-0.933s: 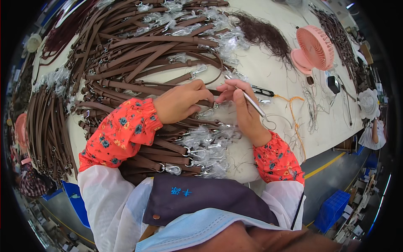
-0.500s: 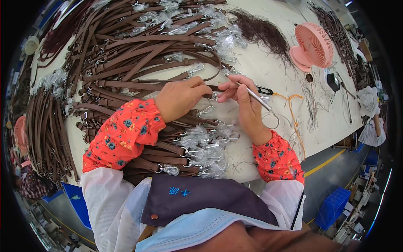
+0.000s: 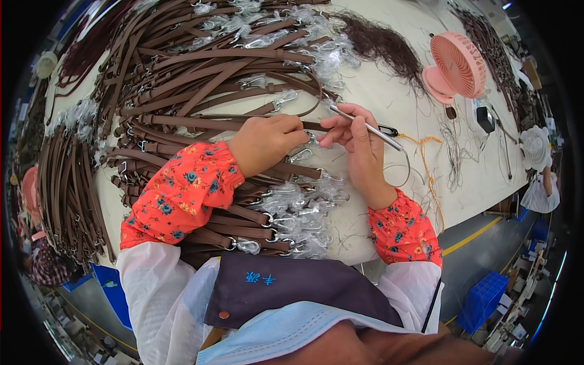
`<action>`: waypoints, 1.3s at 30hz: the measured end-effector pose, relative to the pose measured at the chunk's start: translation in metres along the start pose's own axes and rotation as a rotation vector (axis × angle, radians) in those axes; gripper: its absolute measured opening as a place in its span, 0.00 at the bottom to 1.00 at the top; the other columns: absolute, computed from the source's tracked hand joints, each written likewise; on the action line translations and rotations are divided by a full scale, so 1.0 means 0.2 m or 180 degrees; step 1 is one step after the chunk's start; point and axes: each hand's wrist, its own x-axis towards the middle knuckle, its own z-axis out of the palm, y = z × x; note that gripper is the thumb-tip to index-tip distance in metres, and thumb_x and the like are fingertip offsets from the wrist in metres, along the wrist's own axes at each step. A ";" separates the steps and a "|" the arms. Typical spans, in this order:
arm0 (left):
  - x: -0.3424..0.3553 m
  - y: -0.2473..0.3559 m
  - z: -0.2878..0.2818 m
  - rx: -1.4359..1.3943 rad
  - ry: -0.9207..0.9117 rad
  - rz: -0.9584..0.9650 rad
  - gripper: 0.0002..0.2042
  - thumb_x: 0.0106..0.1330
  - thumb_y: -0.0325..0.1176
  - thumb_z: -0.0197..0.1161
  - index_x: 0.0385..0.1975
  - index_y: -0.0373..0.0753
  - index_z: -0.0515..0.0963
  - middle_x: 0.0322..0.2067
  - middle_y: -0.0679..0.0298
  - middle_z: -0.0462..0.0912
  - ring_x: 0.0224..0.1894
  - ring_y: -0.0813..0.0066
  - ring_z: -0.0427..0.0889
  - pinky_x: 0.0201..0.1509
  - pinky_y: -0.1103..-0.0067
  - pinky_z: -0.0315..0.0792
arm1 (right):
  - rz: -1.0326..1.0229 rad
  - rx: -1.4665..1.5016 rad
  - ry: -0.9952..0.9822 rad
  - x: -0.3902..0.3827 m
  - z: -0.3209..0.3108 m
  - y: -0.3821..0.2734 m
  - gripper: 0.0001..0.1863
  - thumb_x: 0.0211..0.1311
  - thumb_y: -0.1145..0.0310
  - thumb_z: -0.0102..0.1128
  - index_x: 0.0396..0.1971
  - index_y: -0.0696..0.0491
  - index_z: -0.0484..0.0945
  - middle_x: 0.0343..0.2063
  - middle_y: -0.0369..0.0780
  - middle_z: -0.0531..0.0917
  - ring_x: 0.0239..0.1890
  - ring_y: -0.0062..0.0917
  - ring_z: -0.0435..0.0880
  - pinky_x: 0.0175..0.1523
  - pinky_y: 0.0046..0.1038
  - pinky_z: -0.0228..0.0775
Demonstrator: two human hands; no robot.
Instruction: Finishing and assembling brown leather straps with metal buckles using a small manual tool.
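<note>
My left hand (image 3: 267, 143) is closed, its fingers pinching a brown strap (image 3: 313, 126) whose end shows between the two hands. A small metal clasp (image 3: 312, 137) sits just beyond the left fingertips. In my right hand (image 3: 365, 152) a silver pen-shaped tool (image 3: 382, 137) is gripped between thumb and fingers, its tip up and to the left. From its back end trails a thin cord (image 3: 409, 167). Behind the right fingers lies a black-handled tool (image 3: 389, 130), partly hidden, tied to an orange cord (image 3: 431, 173). Where exactly the right fingertips touch the strap I cannot tell.
Heaped brown straps (image 3: 188, 97) with plastic-wrapped metal clasps (image 3: 292, 207) cover the table's left and middle. A dark thread tangle (image 3: 383, 45) lies at the back. A pink fan (image 3: 456, 64) stands at the right. Another strap bundle (image 3: 70, 188) hangs at the left edge.
My right hand has shifted slightly right, and the silver tool has tilted a little flatter. The left hand keeps its pinch on the strap, turned slightly.
</note>
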 end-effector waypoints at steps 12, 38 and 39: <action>0.00 0.00 -0.07 -0.1336 -0.0115 -0.0686 0.08 0.58 0.22 0.64 0.37 0.39 0.78 0.36 0.61 0.75 0.33 0.63 0.79 0.37 0.74 0.73 | 0.0163 -0.0361 -0.0076 -0.01 -0.01 -0.02 0.24 0.78 0.53 0.34 0.49 0.61 0.69 0.30 0.46 0.83 0.24 0.24 0.79 0.36 0.24 0.72; 0.00 -0.04 -0.07 -0.1722 -0.0067 -0.1158 0.05 0.63 0.26 0.63 0.35 0.32 0.77 0.30 0.63 0.77 0.29 0.79 0.77 0.32 0.81 0.70 | 0.0693 -0.0818 -0.0595 -0.02 0.01 -0.03 0.23 0.76 0.53 0.41 0.45 0.59 0.76 0.26 0.38 0.81 0.19 0.10 0.70 0.25 0.13 0.61; 0.00 -0.04 -0.07 -0.1724 -0.0068 -0.1159 0.05 0.63 0.26 0.63 0.35 0.32 0.77 0.30 0.63 0.77 0.29 0.79 0.77 0.32 0.81 0.70 | 0.0676 -0.0836 -0.0595 -0.02 0.01 -0.03 0.23 0.76 0.53 0.41 0.45 0.59 0.76 0.26 0.38 0.81 0.19 0.10 0.69 0.25 0.13 0.61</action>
